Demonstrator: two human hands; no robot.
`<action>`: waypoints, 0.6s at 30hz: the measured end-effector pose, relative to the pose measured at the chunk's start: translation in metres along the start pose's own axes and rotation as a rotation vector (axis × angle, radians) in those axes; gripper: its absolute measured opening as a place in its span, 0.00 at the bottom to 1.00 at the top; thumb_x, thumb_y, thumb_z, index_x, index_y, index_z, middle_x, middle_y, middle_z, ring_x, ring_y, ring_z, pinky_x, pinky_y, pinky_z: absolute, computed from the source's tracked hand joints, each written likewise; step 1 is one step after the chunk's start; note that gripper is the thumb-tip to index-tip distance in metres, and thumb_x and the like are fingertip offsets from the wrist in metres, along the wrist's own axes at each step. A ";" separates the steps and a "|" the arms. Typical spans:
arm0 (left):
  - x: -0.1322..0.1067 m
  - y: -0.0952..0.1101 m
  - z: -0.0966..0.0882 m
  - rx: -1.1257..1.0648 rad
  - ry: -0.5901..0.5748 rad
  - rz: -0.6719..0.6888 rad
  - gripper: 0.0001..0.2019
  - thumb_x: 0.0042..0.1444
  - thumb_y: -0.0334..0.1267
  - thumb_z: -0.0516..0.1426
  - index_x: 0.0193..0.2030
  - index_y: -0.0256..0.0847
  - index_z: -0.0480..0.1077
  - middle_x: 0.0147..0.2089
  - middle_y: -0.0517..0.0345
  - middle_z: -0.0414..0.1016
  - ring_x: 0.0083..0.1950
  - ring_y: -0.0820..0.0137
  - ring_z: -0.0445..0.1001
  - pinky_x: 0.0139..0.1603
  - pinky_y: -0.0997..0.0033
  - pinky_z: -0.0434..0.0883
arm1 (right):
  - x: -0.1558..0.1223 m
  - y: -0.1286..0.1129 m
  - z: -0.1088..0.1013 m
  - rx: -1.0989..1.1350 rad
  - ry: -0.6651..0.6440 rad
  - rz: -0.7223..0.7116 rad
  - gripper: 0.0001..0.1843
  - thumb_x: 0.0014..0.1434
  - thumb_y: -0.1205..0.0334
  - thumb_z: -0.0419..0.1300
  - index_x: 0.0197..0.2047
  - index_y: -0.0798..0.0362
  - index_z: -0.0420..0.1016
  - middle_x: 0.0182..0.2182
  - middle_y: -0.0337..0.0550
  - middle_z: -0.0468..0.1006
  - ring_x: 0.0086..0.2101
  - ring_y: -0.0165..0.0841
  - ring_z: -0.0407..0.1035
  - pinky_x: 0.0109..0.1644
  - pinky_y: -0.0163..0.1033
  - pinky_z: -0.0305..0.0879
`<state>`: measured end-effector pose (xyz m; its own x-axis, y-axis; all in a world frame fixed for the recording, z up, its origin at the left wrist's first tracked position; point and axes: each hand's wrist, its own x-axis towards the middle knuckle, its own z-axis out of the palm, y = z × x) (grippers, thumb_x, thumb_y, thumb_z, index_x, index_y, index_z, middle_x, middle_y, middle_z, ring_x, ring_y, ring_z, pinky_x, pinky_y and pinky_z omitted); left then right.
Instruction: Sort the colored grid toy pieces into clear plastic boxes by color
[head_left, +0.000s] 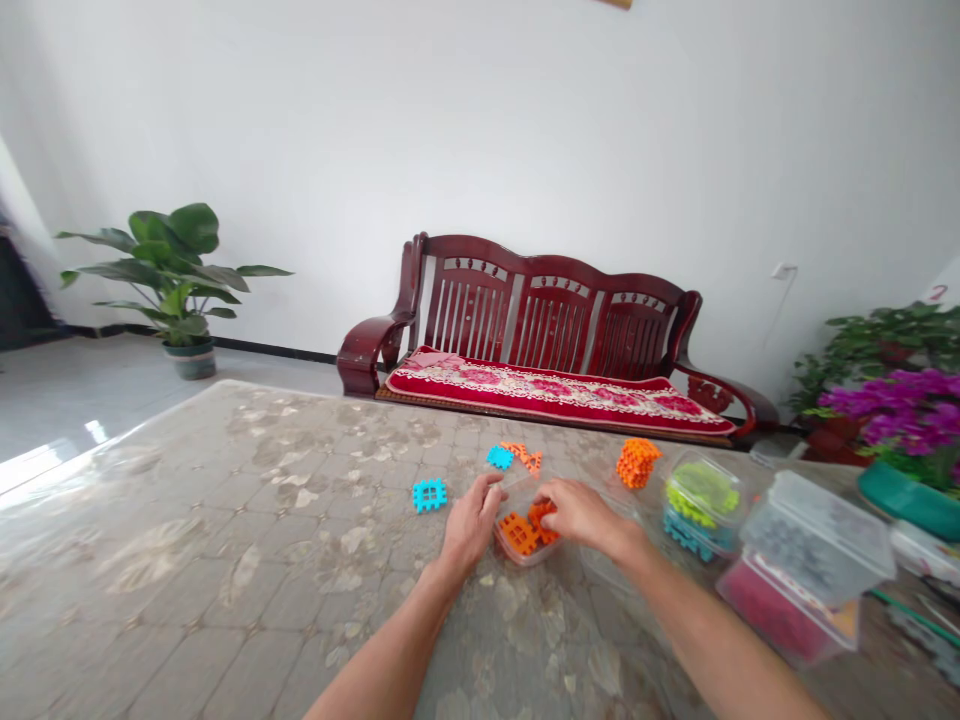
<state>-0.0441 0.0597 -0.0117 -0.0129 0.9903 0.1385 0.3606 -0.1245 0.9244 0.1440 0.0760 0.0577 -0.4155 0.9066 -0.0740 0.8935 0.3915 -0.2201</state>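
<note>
While the left hand (469, 525) rests against the rim of a small clear tub (517, 553), the right hand (585, 515) reaches in from the other side, its fingers curled down onto the orange pieces (519, 532) inside. The left grip looks half open, and whether the right grip holds a piece cannot be told. The tub sits between the hands on the surface (225, 500), which has a clear sheet over a patterned cloth. Just beyond the tub lie a blue piece (499, 457) and a loose orange piece (523, 455), with another blue piece (429, 494) off to the left. To the right stand an orange stack (638, 462), a lidded box of green and blue pieces (703, 505), and a clear box (817, 535) resting on a box of red pieces (780, 610). Farther off, a red-cushioned wooden bench (525, 330) stands against the wall, with a leafy potted plant (172, 280) on the floor to its left.
</note>
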 end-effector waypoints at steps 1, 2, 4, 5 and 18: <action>0.000 0.000 0.000 -0.002 -0.001 0.000 0.19 0.61 0.43 0.45 0.53 0.43 0.69 0.43 0.56 0.81 0.48 0.65 0.77 0.49 0.71 0.68 | 0.002 0.005 -0.003 0.046 0.038 0.009 0.14 0.51 0.66 0.58 0.41 0.50 0.79 0.41 0.43 0.81 0.41 0.38 0.73 0.44 0.37 0.64; 0.000 0.000 0.000 -0.004 -0.003 0.001 0.19 0.61 0.43 0.45 0.53 0.43 0.69 0.43 0.56 0.81 0.48 0.65 0.77 0.49 0.71 0.68 | 0.004 0.012 -0.007 0.098 0.091 0.027 0.14 0.52 0.65 0.57 0.42 0.50 0.79 0.40 0.42 0.81 0.40 0.37 0.74 0.43 0.37 0.65; 0.001 0.000 -0.001 -0.008 -0.009 0.006 0.20 0.61 0.44 0.44 0.53 0.43 0.69 0.44 0.55 0.81 0.49 0.65 0.76 0.50 0.70 0.68 | 0.009 0.033 -0.020 0.179 0.240 0.100 0.15 0.55 0.64 0.55 0.45 0.51 0.77 0.41 0.43 0.81 0.40 0.35 0.74 0.43 0.36 0.65; 0.001 -0.001 -0.001 -0.007 -0.014 0.006 0.20 0.61 0.44 0.44 0.52 0.43 0.69 0.44 0.55 0.81 0.49 0.64 0.76 0.50 0.70 0.68 | 0.012 0.046 -0.028 0.190 0.319 0.161 0.16 0.56 0.63 0.55 0.47 0.52 0.76 0.42 0.44 0.80 0.41 0.35 0.74 0.45 0.37 0.66; 0.005 -0.006 0.002 0.036 -0.023 -0.013 0.19 0.61 0.44 0.43 0.49 0.44 0.72 0.43 0.56 0.81 0.47 0.65 0.77 0.47 0.72 0.68 | 0.041 0.173 -0.086 -0.326 0.060 0.734 0.51 0.47 0.38 0.62 0.67 0.53 0.52 0.61 0.64 0.63 0.59 0.55 0.58 0.57 0.59 0.53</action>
<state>-0.0447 0.0652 -0.0176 0.0037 0.9930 0.1184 0.3938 -0.1102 0.9125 0.2956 0.1945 0.0999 0.2983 0.9539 -0.0347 0.9437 -0.2893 0.1603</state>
